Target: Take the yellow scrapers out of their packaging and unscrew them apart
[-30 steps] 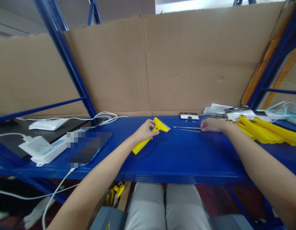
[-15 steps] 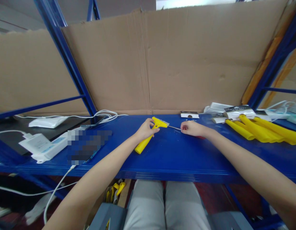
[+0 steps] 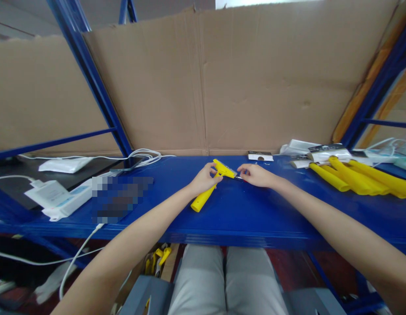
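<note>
My left hand (image 3: 204, 178) is closed around the neck of a yellow scraper (image 3: 203, 199). The scraper's handle slants toward me and its wide head points away to the right, a clear-looking strip along the head's edge. My right hand (image 3: 257, 176) grips a screwdriver (image 3: 238, 178), whose thin metal shaft reaches the right end of the scraper head. Most of the screwdriver's handle is hidden by the fingers; a bit of red shows under them. Whether the tip sits in a screw is too small to tell.
Several yellow handle-like pieces (image 3: 363, 177) lie at the right beside white and black packets (image 3: 329, 152). A small card box (image 3: 260, 156) stands at the back of the blue table (image 3: 255, 218). Left are a power strip (image 3: 73, 202), coiled white cable (image 3: 145, 157) and a blurred-out dark object (image 3: 122, 199).
My right hand has moved left, closer to the scraper head, so less of the screwdriver's shaft shows. My left hand and the scraper have shifted slightly right.
</note>
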`<state>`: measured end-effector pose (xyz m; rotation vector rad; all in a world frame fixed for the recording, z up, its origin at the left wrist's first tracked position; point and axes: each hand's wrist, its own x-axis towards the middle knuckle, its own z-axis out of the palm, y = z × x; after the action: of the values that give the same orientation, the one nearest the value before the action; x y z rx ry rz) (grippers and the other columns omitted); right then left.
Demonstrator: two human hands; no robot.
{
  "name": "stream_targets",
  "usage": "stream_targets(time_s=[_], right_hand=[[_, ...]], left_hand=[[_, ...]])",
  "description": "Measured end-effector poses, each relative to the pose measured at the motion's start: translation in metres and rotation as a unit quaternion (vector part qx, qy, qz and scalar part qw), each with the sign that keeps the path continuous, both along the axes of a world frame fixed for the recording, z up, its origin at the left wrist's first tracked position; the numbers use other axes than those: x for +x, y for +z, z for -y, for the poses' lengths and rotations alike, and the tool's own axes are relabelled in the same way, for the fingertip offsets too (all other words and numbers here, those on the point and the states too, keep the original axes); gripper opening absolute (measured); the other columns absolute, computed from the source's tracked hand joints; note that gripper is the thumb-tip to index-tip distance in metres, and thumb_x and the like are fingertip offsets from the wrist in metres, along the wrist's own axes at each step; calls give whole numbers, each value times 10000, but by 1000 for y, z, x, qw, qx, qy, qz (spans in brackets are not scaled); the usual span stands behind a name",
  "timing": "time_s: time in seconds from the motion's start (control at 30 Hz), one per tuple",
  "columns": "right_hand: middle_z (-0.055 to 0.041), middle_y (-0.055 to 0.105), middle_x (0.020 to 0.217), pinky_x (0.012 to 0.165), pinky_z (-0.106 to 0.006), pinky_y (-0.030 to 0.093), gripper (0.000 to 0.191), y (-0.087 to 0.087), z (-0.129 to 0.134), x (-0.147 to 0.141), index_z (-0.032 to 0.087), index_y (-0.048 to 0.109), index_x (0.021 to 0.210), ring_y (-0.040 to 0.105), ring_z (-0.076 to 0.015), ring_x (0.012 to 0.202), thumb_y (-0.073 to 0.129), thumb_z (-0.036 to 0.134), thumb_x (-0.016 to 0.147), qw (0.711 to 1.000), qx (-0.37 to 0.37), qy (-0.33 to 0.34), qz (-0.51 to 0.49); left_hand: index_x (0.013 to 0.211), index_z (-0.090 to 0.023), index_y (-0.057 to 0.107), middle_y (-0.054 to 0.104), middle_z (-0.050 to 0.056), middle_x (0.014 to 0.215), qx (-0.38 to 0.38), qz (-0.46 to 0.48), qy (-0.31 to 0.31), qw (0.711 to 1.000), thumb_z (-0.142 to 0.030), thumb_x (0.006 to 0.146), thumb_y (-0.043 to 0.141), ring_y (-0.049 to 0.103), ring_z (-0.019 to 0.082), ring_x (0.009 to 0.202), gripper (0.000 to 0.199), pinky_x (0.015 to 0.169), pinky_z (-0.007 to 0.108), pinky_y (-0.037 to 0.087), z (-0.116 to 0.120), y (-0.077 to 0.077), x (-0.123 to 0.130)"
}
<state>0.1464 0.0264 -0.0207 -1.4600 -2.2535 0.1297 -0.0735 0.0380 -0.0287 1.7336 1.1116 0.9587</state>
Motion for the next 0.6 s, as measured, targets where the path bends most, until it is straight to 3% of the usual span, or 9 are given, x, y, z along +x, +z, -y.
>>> stream_targets(time_s=[0.17,0.33,0.47,0.6], right_hand=[[-100,717,1009,722,-289,519,281,0,1,-3,161,623,1138,667,-158,733,501,207,890,998,-16,-10,-65],[-110,697,1050,748,-323,524,294,-2,3,-14,171,620,1144,658,-185,825,521,237,876,992,43,13,-122],[-99,702,1018,777,-337,514,217,-1,4,-19,180,679,1020,652,-200,863,582,227,832,992,88,24,-90],[-120,717,1011,803,-337,502,216,3,9,-22,155,696,1012,664,-224,901,543,218,872,994,103,22,-5]], left_hand=[[1257,-154,426,612,42,1011,-1,9,-7,1000,-111,758,692,527,15,437,567,454,186,452,1,-1,3],[1259,-151,414,620,24,946,0,27,-30,999,-92,752,690,544,31,431,581,453,196,453,5,1,4],[1282,-162,400,615,7,922,7,49,-47,998,-104,727,716,556,37,451,642,468,203,463,6,1,5],[1281,-165,382,595,-20,890,9,42,-54,998,-70,729,695,546,29,449,642,461,192,459,8,2,6]])
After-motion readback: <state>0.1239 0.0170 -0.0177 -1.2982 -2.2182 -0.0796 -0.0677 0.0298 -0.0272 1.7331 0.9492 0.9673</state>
